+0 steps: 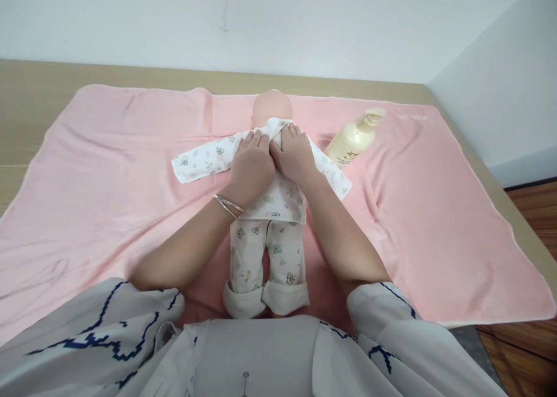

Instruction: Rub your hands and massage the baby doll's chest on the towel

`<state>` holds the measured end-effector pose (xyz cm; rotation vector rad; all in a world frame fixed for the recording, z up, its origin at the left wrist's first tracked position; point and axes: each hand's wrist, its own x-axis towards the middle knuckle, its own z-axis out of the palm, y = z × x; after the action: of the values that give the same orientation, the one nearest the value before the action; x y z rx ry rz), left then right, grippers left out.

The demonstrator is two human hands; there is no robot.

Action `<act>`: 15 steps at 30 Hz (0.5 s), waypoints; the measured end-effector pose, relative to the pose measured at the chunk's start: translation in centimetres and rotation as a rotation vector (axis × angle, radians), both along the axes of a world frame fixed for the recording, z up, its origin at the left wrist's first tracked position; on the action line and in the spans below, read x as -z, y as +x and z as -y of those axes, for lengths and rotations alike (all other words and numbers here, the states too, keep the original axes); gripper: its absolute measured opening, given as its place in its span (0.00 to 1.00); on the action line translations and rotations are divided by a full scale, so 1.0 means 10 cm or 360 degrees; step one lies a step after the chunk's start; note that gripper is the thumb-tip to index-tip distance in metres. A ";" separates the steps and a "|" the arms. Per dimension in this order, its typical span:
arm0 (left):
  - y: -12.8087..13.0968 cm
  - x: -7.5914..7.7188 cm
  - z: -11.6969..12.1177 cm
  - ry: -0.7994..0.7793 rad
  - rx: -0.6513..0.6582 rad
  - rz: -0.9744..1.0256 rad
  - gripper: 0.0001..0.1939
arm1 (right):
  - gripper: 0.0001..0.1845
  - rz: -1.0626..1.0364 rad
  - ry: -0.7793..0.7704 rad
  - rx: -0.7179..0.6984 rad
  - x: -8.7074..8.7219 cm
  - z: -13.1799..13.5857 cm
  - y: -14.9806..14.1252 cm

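A baby doll [272, 108] lies on the pink blanket with its bald head away from me; no face shows. It wears a white printed shirt [278, 206] with the sleeves spread out, and matching trousers [285, 249] with rolled cuffs. My left hand [253, 163] rests on the upper left of the shirt, fingers laid out towards the doll's neck. Beside it, my right hand [296, 154] lies on the upper right, below the collar. Both thumbs meet near the middle. The cloth under my palms is hidden.
A cream pump bottle [353, 139] leans or lies tilted on the blanket to the right, behind the doll's sleeve. The pink blanket [108, 153] covers most of the wooden table [39, 86]. A white wall [174, 25] stands behind, and another wall on the right.
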<state>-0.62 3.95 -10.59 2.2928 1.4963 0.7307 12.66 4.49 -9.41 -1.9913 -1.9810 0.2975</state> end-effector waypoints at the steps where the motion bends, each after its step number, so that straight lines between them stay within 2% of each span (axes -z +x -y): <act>1: 0.00 -0.01 -0.01 -0.0020 -0.0001 0.0017 0.26 | 0.36 -0.0001 -0.0003 0.0002 0.00 0.00 0.00; 5: -0.09 -0.01 -0.19 -0.0099 0.0021 0.0112 0.22 | 0.37 -0.0023 -0.0047 0.0006 0.01 -0.02 0.01; 8: -0.18 0.03 -0.33 -0.0179 -0.0072 0.0136 0.20 | 0.37 -0.0009 -0.0023 0.0001 0.00 -0.01 0.00; 11: -0.22 0.10 -0.42 -0.0233 -0.0105 0.0145 0.22 | 0.35 0.0076 0.0009 0.0008 -0.06 0.08 -0.07; 15: -0.22 0.19 -0.46 -0.0174 -0.0084 0.0166 0.25 | 0.32 0.0229 0.0016 0.0062 -0.15 0.26 -0.23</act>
<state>-2.80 8.56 -12.50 2.1098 1.5160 0.7512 10.35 1.92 -7.90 -2.0959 -2.0210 0.1378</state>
